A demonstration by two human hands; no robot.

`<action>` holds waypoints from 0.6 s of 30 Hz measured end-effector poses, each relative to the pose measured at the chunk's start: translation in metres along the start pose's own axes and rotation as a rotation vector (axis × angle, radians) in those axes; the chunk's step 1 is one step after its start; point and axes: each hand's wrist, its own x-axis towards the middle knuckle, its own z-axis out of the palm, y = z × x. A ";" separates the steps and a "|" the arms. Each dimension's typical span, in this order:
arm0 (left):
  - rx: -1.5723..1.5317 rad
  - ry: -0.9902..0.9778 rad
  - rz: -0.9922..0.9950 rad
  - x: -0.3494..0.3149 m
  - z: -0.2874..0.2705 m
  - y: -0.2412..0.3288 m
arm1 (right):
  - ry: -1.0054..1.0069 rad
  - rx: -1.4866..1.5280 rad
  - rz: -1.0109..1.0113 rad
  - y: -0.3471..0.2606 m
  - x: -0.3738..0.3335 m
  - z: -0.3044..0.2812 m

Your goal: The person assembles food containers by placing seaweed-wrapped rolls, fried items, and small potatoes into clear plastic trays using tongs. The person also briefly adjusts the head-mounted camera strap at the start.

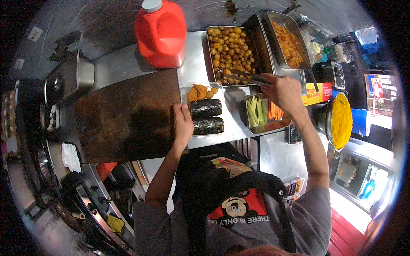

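A steel counter [194, 64] is carrying a tray [209, 55] of potatoes; the right hand [285, 91] is gripping tongs [245, 79], the left hand [183, 123] lying open against a clear box [184, 91] of rolls.

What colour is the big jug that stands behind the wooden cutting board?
The jug is red with a white cap, seen best in the head view.

Grey short-sleeved tee, red-black cartoon mouse print on chest; black strap across; bare forearms.

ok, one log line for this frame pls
left hand: steadying clear tray with seaweed rolls | right hand: holding tongs over pan of round pieces
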 end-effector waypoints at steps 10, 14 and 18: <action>-0.084 -0.051 0.012 -0.004 -0.001 0.010 | -0.050 0.099 -0.073 -0.036 -0.027 -0.037; -0.103 -0.086 0.001 -0.005 -0.003 0.010 | 0.002 0.128 -0.074 -0.030 -0.033 -0.039; -0.092 -0.089 0.041 -0.006 -0.002 0.014 | -0.027 0.081 -0.094 -0.030 -0.031 -0.020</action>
